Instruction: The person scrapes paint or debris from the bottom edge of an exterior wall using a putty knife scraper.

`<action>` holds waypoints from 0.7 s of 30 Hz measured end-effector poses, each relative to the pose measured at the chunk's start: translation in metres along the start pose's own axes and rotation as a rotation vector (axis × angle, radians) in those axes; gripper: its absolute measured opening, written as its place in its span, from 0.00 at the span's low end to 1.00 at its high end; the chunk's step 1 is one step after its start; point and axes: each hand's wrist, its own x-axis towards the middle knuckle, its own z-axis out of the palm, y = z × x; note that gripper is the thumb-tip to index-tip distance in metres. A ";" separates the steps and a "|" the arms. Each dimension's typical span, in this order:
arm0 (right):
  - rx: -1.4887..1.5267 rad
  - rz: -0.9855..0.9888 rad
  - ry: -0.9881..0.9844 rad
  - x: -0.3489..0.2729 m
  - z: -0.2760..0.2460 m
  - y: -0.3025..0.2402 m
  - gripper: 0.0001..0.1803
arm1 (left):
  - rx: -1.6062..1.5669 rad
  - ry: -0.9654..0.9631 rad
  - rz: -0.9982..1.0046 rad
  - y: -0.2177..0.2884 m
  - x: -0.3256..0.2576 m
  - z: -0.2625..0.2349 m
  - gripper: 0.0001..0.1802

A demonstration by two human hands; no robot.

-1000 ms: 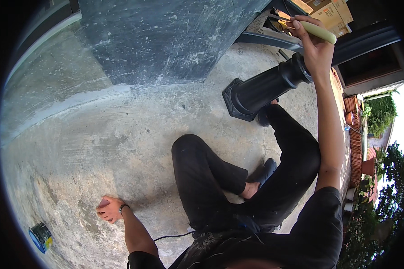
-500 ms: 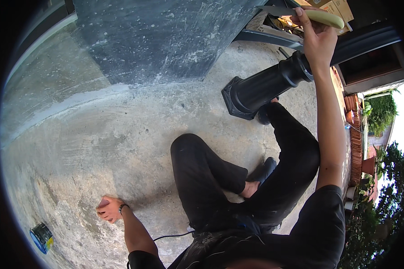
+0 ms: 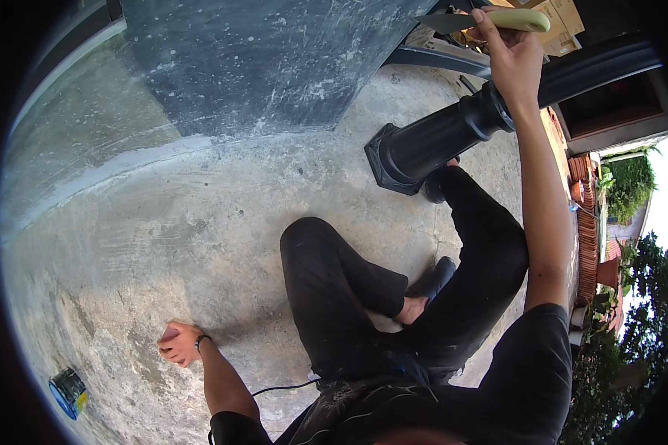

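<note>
In my right hand (image 3: 513, 55), raised at the upper right, is a putty knife (image 3: 523, 20). My fingers are closed around its pale green handle, and the dark, widening blade points left toward the dark grey, white-flecked surface (image 3: 252, 70). Whether the blade touches that surface cannot be told. Low on the left, my left hand (image 3: 179, 345), with a dark band at the wrist, is down by the concrete floor (image 3: 223, 200). Its fingers are curled around something small and reddish-brown that I cannot make out.
A black column (image 3: 430, 152) with a flared base stands beside my foot. Cardboard boxes (image 3: 560, 22) lie behind the putty knife. A dark round container with a blue rim (image 3: 68, 393) is at lower left. Stacked tiles (image 3: 585, 222) and plants (image 3: 634, 189) are at far right.
My right hand has moved slightly left and up with the putty knife, and the blade has turned to show more of its flat side. My left hand has barely moved.
</note>
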 end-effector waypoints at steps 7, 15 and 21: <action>-0.017 0.030 0.022 0.000 -0.013 0.022 0.12 | -0.025 0.001 0.002 -0.001 -0.002 0.003 0.40; 0.124 0.075 0.077 -0.004 -0.001 0.000 0.10 | -0.023 -0.005 -0.002 -0.006 0.001 0.003 0.40; 0.100 0.057 0.096 -0.004 -0.004 0.007 0.10 | -0.039 -0.026 -0.001 -0.004 -0.001 0.000 0.40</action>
